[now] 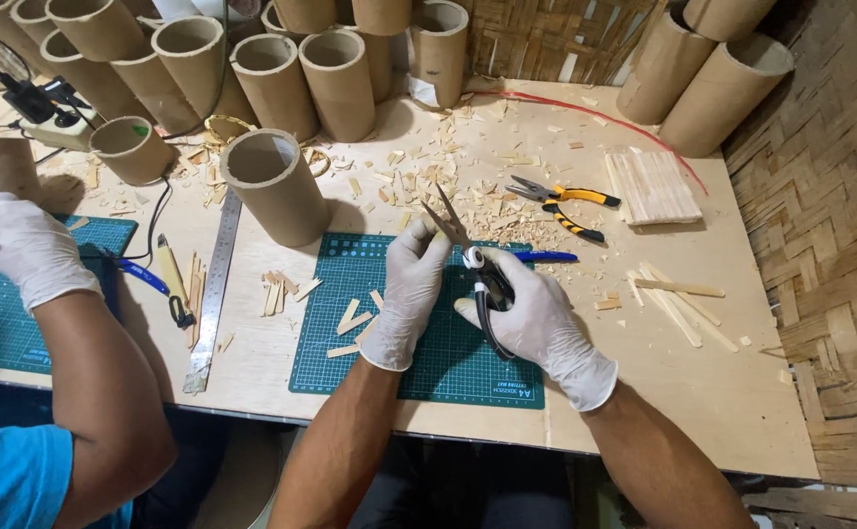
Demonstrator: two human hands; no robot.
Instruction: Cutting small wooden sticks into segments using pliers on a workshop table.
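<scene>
Both my hands wear white gloves and work over a green cutting mat (350, 367). My right hand (534, 318) grips the black handles of a pair of scissors (458, 235), whose blades point up and away. My left hand (411, 284) pinches a small thin wooden strip (435, 232) at the blades. Short cut wooden pieces (352, 318) lie on the mat just left of my left hand.
Cardboard tubes (274, 184) stand along the back and right. Pliers with yellow and black handles (564, 208), a stack of wooden sticks (652, 184), loose sticks (678, 294), a steel ruler (213, 294) and wood chips lie about. A co-worker's gloved hand (29, 250) rests at left.
</scene>
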